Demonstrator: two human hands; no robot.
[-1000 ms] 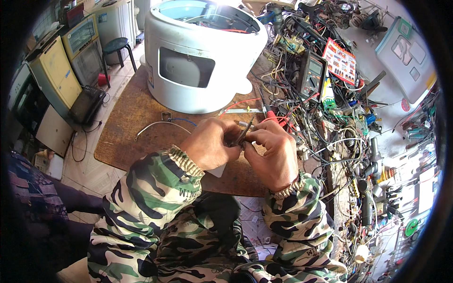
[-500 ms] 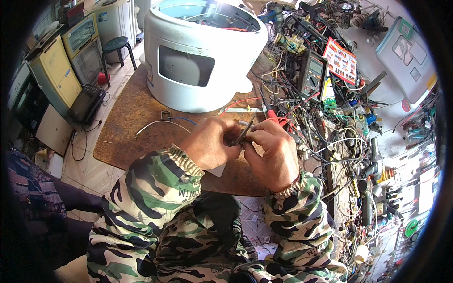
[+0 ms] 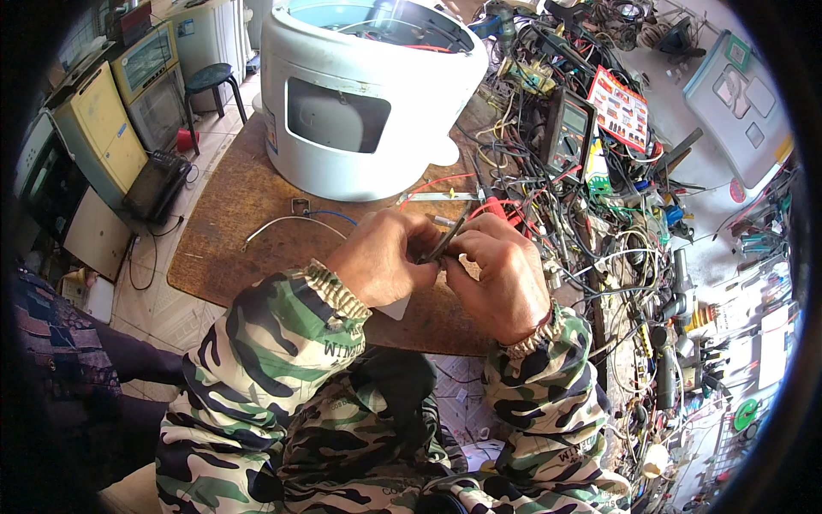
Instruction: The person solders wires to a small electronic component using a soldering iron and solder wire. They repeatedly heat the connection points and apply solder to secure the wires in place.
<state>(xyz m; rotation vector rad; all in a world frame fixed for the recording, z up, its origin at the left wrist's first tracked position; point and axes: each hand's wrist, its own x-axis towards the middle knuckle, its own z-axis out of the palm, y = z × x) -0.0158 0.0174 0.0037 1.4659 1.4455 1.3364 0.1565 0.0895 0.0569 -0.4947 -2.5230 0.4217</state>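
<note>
Over the wooden table, my left hand [image 3: 383,259] is closed round a narrow dark metal piece [image 3: 452,235] that slants up between both hands. Thumb and forefinger of my right hand [image 3: 503,278] pinch at its lower end, and my fingers hide most of it, so its exact kind cannot be told. Under my left hand a pale flat plate [image 3: 396,309] sticks out. Left of it, a white wire [image 3: 287,220], a blue wire [image 3: 334,212] and a small square metal part [image 3: 300,206] lie on the table [image 3: 218,248].
A big white round appliance housing [image 3: 347,167] with a window stands at the table's far side. Tangled cables [image 3: 591,248], a multimeter [image 3: 569,137] and red-handled probes [image 3: 495,208] crowd the right. A black stool [image 3: 210,79] stands at far left; a person's dark-clothed leg [image 3: 141,360] is at left.
My right hand has shifted slightly right and down, with its thumb and forefinger a little farther from my left hand. My left hand has barely moved and keeps its hold.
</note>
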